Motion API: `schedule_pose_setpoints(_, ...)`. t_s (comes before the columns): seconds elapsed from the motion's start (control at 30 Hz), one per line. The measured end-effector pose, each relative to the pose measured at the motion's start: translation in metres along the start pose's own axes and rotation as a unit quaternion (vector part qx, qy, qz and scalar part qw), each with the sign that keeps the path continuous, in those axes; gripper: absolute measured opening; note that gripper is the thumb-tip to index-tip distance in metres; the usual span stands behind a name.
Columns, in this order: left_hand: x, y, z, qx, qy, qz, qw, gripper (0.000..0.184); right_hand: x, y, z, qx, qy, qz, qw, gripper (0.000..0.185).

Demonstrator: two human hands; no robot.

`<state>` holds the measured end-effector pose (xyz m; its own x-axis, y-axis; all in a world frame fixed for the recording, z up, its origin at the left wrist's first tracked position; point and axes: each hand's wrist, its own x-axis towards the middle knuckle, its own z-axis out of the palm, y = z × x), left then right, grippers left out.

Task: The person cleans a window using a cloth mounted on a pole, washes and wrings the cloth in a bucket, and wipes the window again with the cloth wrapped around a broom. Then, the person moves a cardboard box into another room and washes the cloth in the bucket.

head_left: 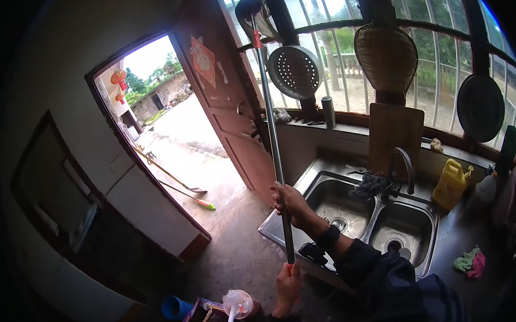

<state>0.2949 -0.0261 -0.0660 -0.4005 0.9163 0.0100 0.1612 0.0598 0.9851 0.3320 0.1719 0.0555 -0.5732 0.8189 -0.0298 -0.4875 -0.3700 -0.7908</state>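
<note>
A long metal pole (270, 120) rises at a slight tilt in front of me. Its top carries a red joint and a dark, cloth-like head (252, 13), held up against the barred window; I cannot make out its exact kind. My right hand (294, 205), with a dark band on the wrist, wraps around the shaft partway down. Lower down, my left hand (288, 289) is closed round the red-trimmed bottom end. Close to the pole's upper part hangs a perforated round strainer (294, 72).
A double steel sink (340, 186) with a curved faucet (408, 163) lies to the right, near a yellow jug (452, 184). A woven basket (386, 57) and cutting board (395, 138) stand by the window. A brown door (226, 99) is open. Bins (175, 307) stand below.
</note>
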Motion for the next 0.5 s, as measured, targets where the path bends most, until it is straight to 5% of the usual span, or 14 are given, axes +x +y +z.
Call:
schedule_pose_setpoints(0.2,-0.009,-0.055,-0.005,0.088,0.079,0.095,0.988,0.031,-0.026,0.010,0.010,-0.004,-0.008,0.010,1.000,0.033)
schedule_pose_setpoints(0.27,-0.032,-0.020,-0.011,0.153,0.105,0.187,0.965,0.030,-0.036,0.022,0.011,0.008,-0.007,0.012,1.000,0.034)
schedule_pose_setpoints(0.5,-0.031,-0.017,-0.030,0.158,0.059,0.198,0.966,0.029,-0.060,0.019,0.019,0.079,0.007,-0.065,0.995,0.042)
